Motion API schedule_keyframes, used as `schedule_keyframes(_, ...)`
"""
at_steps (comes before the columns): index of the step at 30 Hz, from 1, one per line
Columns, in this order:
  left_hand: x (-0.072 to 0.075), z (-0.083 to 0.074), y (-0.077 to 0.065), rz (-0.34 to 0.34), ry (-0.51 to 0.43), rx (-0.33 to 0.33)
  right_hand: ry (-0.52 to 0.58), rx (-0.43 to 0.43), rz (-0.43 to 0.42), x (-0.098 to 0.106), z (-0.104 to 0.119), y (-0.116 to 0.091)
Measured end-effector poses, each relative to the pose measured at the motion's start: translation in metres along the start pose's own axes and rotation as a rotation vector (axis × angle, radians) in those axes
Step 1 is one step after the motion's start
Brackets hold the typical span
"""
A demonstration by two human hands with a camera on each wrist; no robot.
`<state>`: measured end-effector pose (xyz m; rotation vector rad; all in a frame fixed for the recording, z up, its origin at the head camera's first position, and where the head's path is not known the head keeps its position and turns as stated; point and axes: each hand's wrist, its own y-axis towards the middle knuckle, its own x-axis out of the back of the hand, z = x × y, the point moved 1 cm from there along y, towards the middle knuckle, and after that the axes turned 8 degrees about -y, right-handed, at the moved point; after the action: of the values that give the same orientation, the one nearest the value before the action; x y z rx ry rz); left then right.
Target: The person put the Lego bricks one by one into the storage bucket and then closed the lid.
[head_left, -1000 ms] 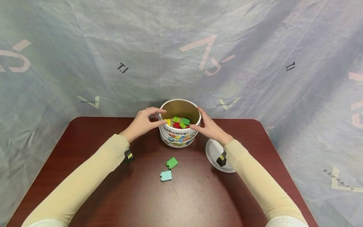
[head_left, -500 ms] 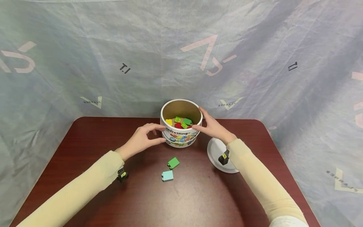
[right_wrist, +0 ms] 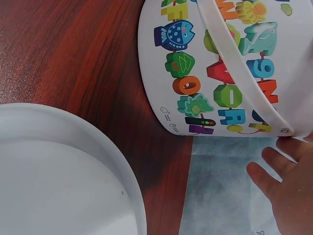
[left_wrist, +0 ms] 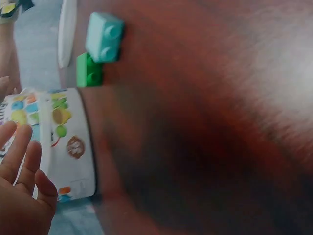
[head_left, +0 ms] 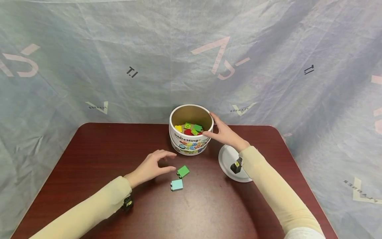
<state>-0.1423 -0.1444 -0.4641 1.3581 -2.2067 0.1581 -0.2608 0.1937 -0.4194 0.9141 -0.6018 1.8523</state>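
Observation:
My left hand (head_left: 150,167) hovers low over the table, fingers spread and holding nothing. Just right of its thumb lies a green building block (head_left: 183,171), with a light-blue block (head_left: 177,185) in front of it. Both blocks show studs in the left wrist view, the light-blue block (left_wrist: 104,36) above the green block (left_wrist: 89,71). A white bucket (head_left: 191,146) printed with colourful pictures stands upright at the back. My right hand (head_left: 223,132) rests against its right side, thumb at the front rim; in the right wrist view its fingers (right_wrist: 264,178) are fairly straight.
Several yellow, red and green blocks (head_left: 194,131) lie inside the bucket. A round white lid (head_left: 226,159) lies on the brown table (head_left: 98,156) under my right forearm. Grey cloth (head_left: 149,86) hangs behind the table and at its sides.
My left hand has left the bucket's rim, coming down its side and toward the front, to beside the green block. The right hand stays at the bucket.

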Motion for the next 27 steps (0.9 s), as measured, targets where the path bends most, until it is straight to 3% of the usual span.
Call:
schedule_keyframes(13, -0.029, 0.014, -0.027, 0.065, 0.128, -0.052, 0.002, 0.003, -0.002, -0.003, -0.003, 0.001)
schedule_keyframes(27, -0.043, 0.023, -0.042, 0.091, 0.217, -0.042, 0.026, 0.007, 0.001, -0.003, -0.001, 0.0)
